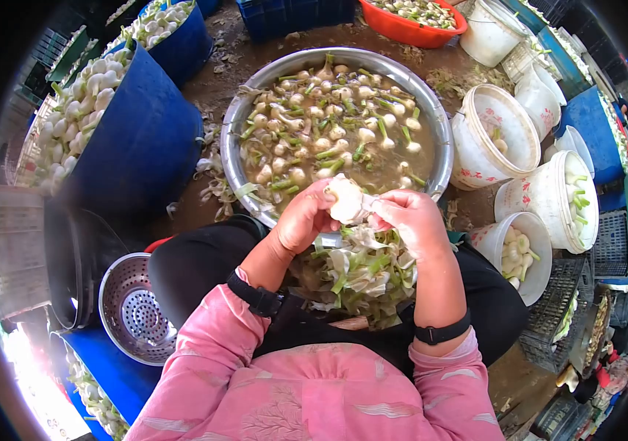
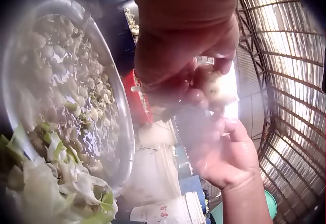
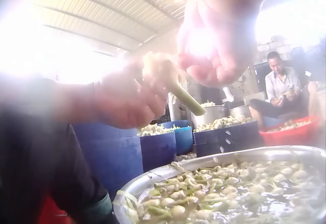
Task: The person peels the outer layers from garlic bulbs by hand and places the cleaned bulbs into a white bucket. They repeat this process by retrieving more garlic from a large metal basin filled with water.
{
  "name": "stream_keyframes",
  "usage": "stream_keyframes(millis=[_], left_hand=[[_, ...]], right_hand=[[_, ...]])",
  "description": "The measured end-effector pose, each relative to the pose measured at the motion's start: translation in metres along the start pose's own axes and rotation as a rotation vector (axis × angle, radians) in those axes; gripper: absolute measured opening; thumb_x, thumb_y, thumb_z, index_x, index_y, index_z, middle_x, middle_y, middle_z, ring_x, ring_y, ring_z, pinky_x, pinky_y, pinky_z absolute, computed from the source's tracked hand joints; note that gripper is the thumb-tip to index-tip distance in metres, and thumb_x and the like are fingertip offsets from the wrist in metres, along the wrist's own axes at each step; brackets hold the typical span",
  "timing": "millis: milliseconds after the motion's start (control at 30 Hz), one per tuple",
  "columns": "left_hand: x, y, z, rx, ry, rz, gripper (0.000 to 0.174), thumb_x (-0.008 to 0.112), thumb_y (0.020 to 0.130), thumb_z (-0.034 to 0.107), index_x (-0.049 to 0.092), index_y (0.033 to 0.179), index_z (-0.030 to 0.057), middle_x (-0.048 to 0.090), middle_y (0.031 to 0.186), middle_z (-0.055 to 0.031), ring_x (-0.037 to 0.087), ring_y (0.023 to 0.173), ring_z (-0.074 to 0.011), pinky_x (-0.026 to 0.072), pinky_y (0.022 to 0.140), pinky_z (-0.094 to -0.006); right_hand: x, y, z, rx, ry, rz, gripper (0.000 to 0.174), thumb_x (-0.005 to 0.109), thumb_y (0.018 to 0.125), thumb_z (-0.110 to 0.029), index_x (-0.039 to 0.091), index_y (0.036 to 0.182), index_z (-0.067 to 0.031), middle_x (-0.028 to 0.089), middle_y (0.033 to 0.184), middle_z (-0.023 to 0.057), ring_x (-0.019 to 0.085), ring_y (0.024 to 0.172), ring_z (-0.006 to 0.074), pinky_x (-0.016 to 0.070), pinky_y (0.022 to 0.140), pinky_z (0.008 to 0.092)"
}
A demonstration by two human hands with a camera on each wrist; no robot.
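A pale garlic bulb (image 1: 346, 200) is gripped in the left hand (image 1: 303, 220), over the near rim of a metal basin (image 1: 446, 147) of bulbs in water. The right hand (image 1: 411, 220) pinches whitish skin at the bulb's right side. In the right wrist view a green stem (image 3: 187, 99) slants down from the bulb, held by the left hand (image 3: 127, 94), with the curled fingers of the right hand (image 3: 219, 45) close by. The left wrist view has the bulb (image 2: 216, 89) between both hands. Loose peelings (image 1: 365, 275) lie beneath the hands.
White buckets (image 1: 496, 132) stand right of the basin, blue tubs (image 1: 137, 125) of bulbs at left. A perforated metal bowl (image 1: 137, 312) is at lower left, and a red basin (image 1: 417, 26) beyond. Another person (image 3: 285, 86) sits across in the right wrist view.
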State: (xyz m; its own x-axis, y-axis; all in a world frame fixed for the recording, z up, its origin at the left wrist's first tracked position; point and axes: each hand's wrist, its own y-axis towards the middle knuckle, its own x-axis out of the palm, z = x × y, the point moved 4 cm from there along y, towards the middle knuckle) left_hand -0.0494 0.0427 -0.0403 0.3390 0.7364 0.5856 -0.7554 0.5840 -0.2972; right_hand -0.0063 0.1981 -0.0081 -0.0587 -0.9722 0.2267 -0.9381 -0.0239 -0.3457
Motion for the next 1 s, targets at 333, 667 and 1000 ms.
stream_keyframes(millis=[333, 667, 1000], left_hand=[[-0.005, -0.005, 0.007, 0.089, -0.128, 0.064, 0.032, 0.04, 0.075, 0.026, 0.047, 0.098, 0.0062, 0.056, 0.076, -0.0022, 0.044, 0.05, -0.0101, 0.0286, 0.04, -0.02], [-0.028, -0.007, 0.025, 0.116, -0.489, 0.062, 0.028, 0.039, 0.072, 0.032, 0.052, 0.071, 0.0077, 0.044, 0.047, -0.0033, 0.032, 0.036, -0.0144, 0.0256, 0.036, -0.0248], [-0.022, 0.0, 0.003, 0.047, -0.51, 0.16, 0.022, 0.039, 0.073, 0.023, 0.052, 0.079, 0.0072, 0.044, 0.054, 0.0003, 0.034, 0.038, -0.0106, 0.0229, 0.034, -0.0221]], right_hand=[[0.021, -0.005, -0.001, -0.319, -0.396, 0.192, 0.033, 0.046, 0.083, -0.029, 0.052, 0.075, 0.0021, 0.053, 0.06, 0.014, 0.051, 0.052, 0.0256, 0.0399, 0.049, 0.0332], [-0.001, 0.011, 0.027, -0.257, 0.016, 0.174, 0.026, 0.039, 0.086, -0.024, 0.048, 0.072, -0.0042, 0.042, 0.053, 0.0015, 0.039, 0.045, 0.0099, 0.0326, 0.041, 0.022], [0.039, -0.003, 0.019, -0.347, -0.102, -0.026, 0.028, 0.038, 0.086, -0.022, 0.051, 0.093, 0.0015, 0.049, 0.06, 0.0033, 0.043, 0.045, 0.0088, 0.0347, 0.041, 0.0191]])
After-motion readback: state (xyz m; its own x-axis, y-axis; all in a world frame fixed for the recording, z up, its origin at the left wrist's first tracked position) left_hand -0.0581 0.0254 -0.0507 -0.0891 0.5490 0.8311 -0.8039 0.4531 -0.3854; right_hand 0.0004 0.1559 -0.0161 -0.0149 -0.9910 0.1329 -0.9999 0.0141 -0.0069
